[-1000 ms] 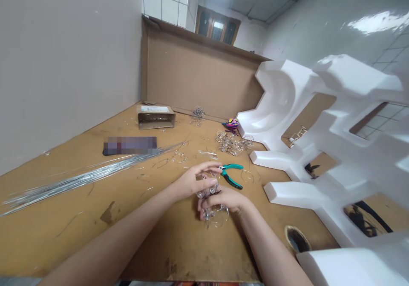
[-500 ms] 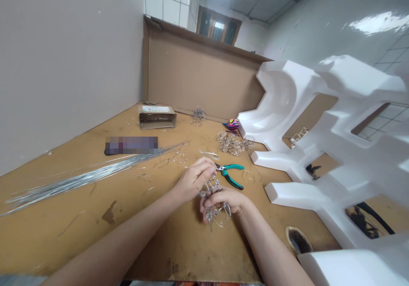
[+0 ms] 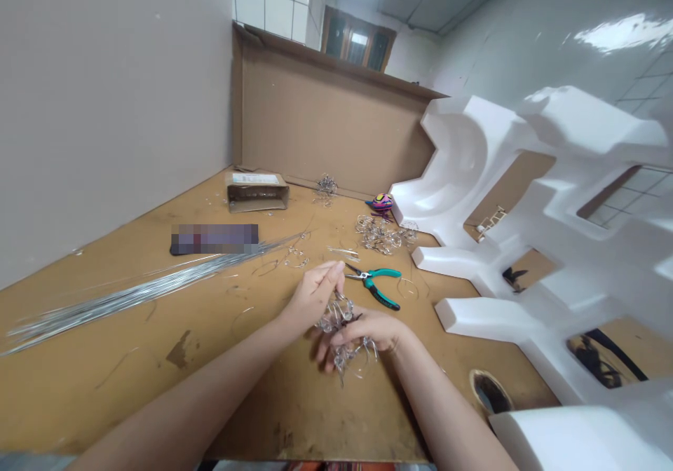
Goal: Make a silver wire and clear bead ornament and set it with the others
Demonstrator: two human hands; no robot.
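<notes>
A tangled cluster of bent silvery wire (image 3: 344,352) is in my right hand (image 3: 373,329), whose thumb and fingers wrap round it. My left hand (image 3: 314,296) pinches the upper end of the same cluster from the left, fingertips pressed together. Just beyond my hands lie teal-handled pliers (image 3: 381,290) on the table, jaws spread and pointing left. A loose heap of similar bent wires (image 3: 383,234) sits farther back to the right. Long straight wires (image 3: 152,289) lie in a bundle to the left of my hands.
An open cardboard box (image 3: 257,194) and a blurred-out flat item (image 3: 214,239) stand at the left back. White foam packing (image 3: 463,268) borders the right side, near a colourful ball-like item (image 3: 381,202). A small wire pile (image 3: 327,185) lies by the cardboard wall (image 3: 331,120). The table (image 3: 252,401) has a round hole (image 3: 490,392).
My left hand has shifted slightly left, and the pliers' jaws now show fully. The wire cluster has moved a little left with my right hand's fingers.
</notes>
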